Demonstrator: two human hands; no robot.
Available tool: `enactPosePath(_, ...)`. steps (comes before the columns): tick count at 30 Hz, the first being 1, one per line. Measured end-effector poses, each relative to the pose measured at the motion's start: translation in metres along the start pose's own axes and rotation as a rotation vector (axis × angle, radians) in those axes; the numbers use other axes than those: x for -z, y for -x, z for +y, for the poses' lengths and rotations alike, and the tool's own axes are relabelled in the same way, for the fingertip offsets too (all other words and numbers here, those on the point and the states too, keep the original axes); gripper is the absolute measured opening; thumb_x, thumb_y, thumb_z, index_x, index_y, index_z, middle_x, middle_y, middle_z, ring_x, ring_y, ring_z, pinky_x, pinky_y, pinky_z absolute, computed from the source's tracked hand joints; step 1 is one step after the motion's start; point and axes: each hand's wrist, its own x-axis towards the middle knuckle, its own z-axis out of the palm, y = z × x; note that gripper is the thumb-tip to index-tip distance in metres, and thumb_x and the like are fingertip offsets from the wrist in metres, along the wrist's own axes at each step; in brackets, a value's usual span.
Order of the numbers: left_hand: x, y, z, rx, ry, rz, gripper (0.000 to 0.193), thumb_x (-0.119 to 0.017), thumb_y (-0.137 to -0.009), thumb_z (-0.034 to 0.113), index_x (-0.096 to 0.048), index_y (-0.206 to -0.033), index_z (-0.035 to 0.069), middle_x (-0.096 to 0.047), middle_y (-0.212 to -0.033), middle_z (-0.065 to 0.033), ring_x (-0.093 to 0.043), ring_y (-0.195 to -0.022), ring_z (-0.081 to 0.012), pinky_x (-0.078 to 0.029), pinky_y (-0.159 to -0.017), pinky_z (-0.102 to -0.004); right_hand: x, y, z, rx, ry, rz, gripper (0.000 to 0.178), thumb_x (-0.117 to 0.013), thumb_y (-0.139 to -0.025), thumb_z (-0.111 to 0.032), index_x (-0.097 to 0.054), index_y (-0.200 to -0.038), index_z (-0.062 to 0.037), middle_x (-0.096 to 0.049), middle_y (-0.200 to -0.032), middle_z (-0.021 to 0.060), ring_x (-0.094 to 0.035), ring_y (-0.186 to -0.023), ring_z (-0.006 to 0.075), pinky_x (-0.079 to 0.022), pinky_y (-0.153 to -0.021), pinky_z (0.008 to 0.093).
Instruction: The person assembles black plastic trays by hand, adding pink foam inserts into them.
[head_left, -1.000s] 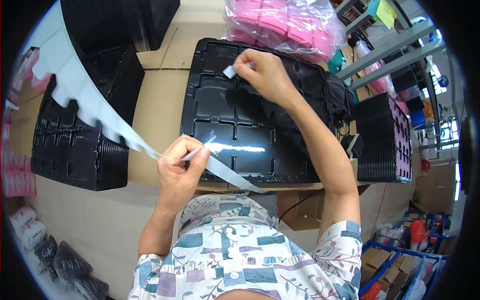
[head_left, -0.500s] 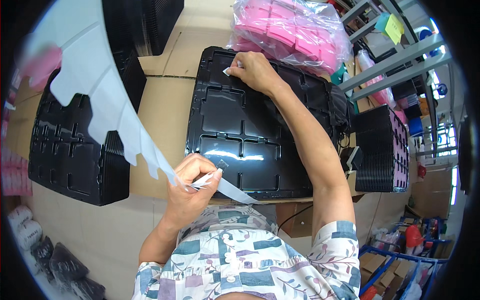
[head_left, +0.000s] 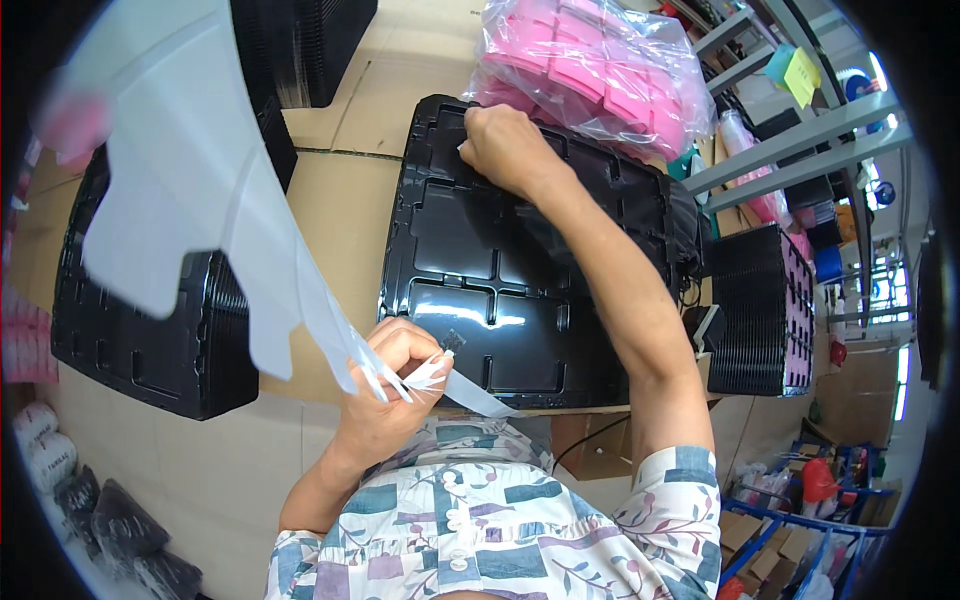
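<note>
My left hand (head_left: 378, 415) is closed on a long white strip of liner paper (head_left: 190, 180) with a notched edge. It rises, blurred, toward the upper left, and a tail of it hangs over the table's front edge. Small white flaps stick out between the fingers. The hand sits over the near left corner of a black plastic tray (head_left: 455, 230) with shallow rectangular compartments. At the tray's far left compartment my right hand (head_left: 508, 150) has its fingers pinched together against the surface. What they hold, if anything, is mostly hidden.
Black tray stacks stand at left (head_left: 150, 340) and right (head_left: 755, 310), with another at the back left (head_left: 300, 50). Behind the tray lies a clear bag of pink pieces (head_left: 600, 70). Grey metal rails (head_left: 800, 150) cross the upper right.
The white strip has swung nearer and lower on the left. My right hand has turned and its fingers now cover the small white piece that showed at its fingertips before.
</note>
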Motion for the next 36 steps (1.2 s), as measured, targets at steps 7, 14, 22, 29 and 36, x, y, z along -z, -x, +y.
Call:
enactPosePath(7, -0.003, -0.003, 0.001, -0.027, -0.033, 0.022, 0.014, -0.071, -0.081, 0.000, -0.058, -0.075, 0.001, -0.059, -0.072, -0.0076, -0.056, -0.067, -0.0197, -0.044, -0.061, -0.0309, -0.006, -0.003, 0.010, 0.045, -0.193, 0.048, 0.017, -0.060, -0.079, -0.012, -0.063, -0.079, 0.0049, -0.064, -0.076, 0.0274, -0.065, -0.078, 0.0431, -0.052, -0.074, 0.0455)
enactPosePath(14, 0.010, 0.003, 0.006, 0.024, 0.077, -0.026, 0.009, -0.062, -0.088, 0.000, -0.056, -0.081, 0.001, -0.061, -0.077, -0.0103, -0.058, -0.071, -0.0183, -0.049, -0.066, -0.0318, 0.078, 0.108, 0.037, -0.434, -1.361, 0.042, 0.010, -0.056, -0.098, -0.017, -0.057, -0.096, -0.0079, -0.036, -0.068, -0.0080, -0.030, -0.054, 0.0010, -0.022, -0.045, 0.0193)
enactPosePath(22, 0.088, 0.057, 0.021, 0.229, 0.386, 0.269, 0.028, -0.050, -0.100, 0.016, -0.042, -0.123, 0.003, -0.052, -0.063, -0.0045, -0.044, -0.041, -0.0081, -0.036, -0.035, -0.0188, 0.097, 0.433, 0.037, -1.028, -0.996, 0.468, 0.015, -0.053, -0.100, -0.020, -0.051, -0.088, -0.0117, -0.039, -0.066, -0.0092, -0.029, -0.049, -0.0013, -0.022, -0.041, 0.0155)
enactPosePath(29, 0.147, 0.082, 0.037, -0.008, -0.824, 0.690, 0.045, -0.055, -0.100, 0.015, -0.039, -0.137, -0.006, -0.066, -0.099, -0.0156, -0.061, -0.071, -0.0160, -0.048, -0.057, -0.0245, -0.044, 0.618, 0.112, -1.396, -0.043, 0.025, 0.028, -0.054, -0.090, -0.021, -0.067, -0.085, 0.0041, -0.063, -0.089, 0.0297, -0.060, -0.091, 0.0479, -0.049, -0.075, 0.0510)
enactPosePath(36, 0.041, 0.053, 0.078, -0.792, -0.946, 0.705, 0.029, -0.059, -0.094, 0.006, -0.053, -0.117, -0.011, -0.064, -0.109, -0.0223, -0.065, -0.094, -0.0287, -0.055, -0.086, -0.0363, -0.163, 0.716, 0.166, -1.594, -0.237, -0.208, 0.028, -0.060, -0.091, -0.023, -0.067, -0.085, 0.0034, -0.067, -0.090, 0.0268, -0.066, -0.081, 0.0429, -0.053, -0.069, 0.0450)
